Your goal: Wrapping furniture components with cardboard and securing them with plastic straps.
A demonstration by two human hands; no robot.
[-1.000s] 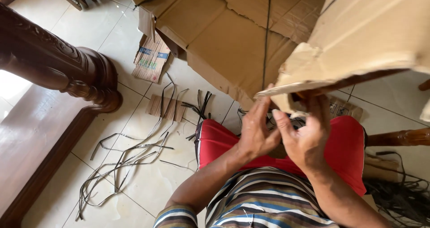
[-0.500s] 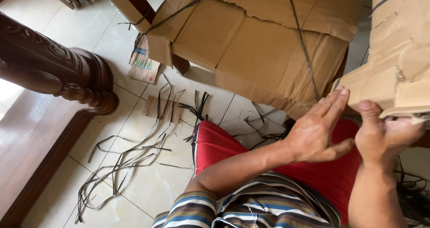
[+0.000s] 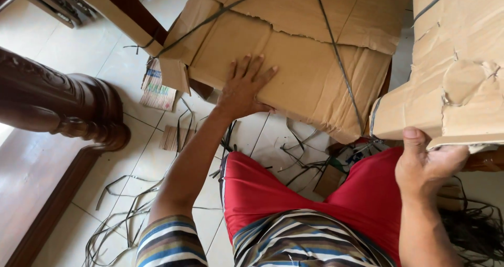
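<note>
From the head view, the left hand point(image 3: 242, 90) lay flat, fingers spread, on the strapped cardboard-wrapped bundle point(image 3: 310, 62) at far centre. The right hand point(image 3: 428, 164) gripped the lower edge of a torn cardboard-wrapped piece point(image 3: 451, 73), far right.

Soft daylight is flooding the scene, coming in from the left past the carved wooden post point(image 3: 58, 107), whose rounded top is glinting. The tiled floor point(image 3: 58, 46) beside the post is glaring pale, nearly washing out. Beneath the cardboard-wrapped bundle point(image 3: 299, 62), right of the post, shadows are falling softly. Focus is holding sharp throughout; edges are bending slightly outward.
</note>
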